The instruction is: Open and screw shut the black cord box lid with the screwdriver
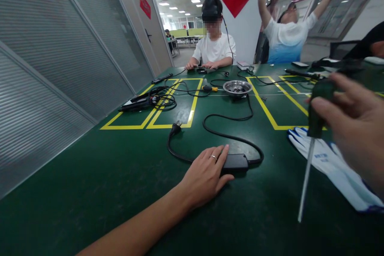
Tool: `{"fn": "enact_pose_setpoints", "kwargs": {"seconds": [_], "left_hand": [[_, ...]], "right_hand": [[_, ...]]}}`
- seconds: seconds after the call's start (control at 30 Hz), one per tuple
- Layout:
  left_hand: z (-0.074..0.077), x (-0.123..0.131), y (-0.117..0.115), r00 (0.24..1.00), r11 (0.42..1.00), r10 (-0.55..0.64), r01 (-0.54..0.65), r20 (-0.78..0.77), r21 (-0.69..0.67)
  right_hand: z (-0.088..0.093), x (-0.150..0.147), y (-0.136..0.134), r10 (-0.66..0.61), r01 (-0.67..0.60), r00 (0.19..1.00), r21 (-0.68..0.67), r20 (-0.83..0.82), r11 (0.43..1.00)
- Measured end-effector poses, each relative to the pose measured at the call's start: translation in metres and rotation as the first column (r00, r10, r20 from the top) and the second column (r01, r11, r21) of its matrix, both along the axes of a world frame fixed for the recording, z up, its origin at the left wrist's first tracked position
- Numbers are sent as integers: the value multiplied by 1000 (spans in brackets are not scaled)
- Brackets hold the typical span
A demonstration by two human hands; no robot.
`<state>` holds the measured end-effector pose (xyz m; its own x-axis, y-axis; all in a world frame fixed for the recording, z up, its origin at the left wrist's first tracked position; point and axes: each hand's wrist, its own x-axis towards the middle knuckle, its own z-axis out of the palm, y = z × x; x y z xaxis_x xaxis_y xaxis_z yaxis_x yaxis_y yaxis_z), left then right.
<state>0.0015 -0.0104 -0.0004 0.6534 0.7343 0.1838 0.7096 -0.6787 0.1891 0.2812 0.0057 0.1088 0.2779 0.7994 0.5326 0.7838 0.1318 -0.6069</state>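
My left hand lies over the left part of a black power adapter, its fingers along the far side and its thumb along the near side. A cord runs from the adapter's left side to a two-pin plug; another cord winds from its right end toward the metal bowl. On the right, my right hand grips a screwdriver by its dark green handle. Its metal shaft points down, raised near a white and blue work glove on the table. Motion blurs this hand slightly.
A shiny metal bowl with small dark parts stands mid-table, beside a yellow-handled screwdriver. Black cables and devices lie at the left. Yellow tape marks the green table. A co-worker sits opposite; another person stretches behind.
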Motion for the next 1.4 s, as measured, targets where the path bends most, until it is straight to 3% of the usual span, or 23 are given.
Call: {"fn": "enact_pose_setpoints", "kwargs": {"seconds": [0.07, 0.2, 0.27, 0.37, 0.43, 0.6, 0.83, 1.07, 1.2, 1.33, 1.4], "left_hand": [[2, 4, 2, 998, 998, -36, 38, 45, -43], [6, 7, 7, 996, 990, -54, 64, 77, -130], [9, 0, 11, 994, 993, 1, 12, 108, -120], [15, -18, 20, 984, 993, 95, -84, 148, -82], [15, -32, 29, 979, 988, 150, -142, 135, -69], [6, -54, 49, 986, 983, 162, -157, 46, -95], [7, -56, 53, 965, 972, 159, -115, 209, -205], [12, -59, 53, 986, 992, 79, -64, 144, -105], [11, -58, 54, 986, 989, 92, -74, 139, -126], [10, -57, 54, 984, 990, 91, -73, 151, -121], [9, -57, 54, 984, 990, 89, -70, 154, -124]], "right_hand": [[-33, 6, 7, -27, 37, 998, -218, 52, 975], [-94, 8, 21, 50, -1, 990, -352, 130, 936], [-113, 8, 24, 95, -23, 981, -382, 171, 924], [-129, 9, 22, 148, -43, 962, -405, 231, 913], [-133, 9, 19, 167, -45, 950, -412, 264, 910], [-134, 8, 15, 187, -41, 930, -416, 317, 908], [-133, 6, 14, 199, -37, 912, -412, 359, 911], [-133, 4, 12, 196, -26, 897, -396, 397, 918], [-134, 4, 13, 184, -16, 886, -370, 425, 929], [-120, -7, 8, 171, -30, 864, -291, 474, 956], [-109, -25, 4, 269, -163, 816, -243, 512, 956]]}}
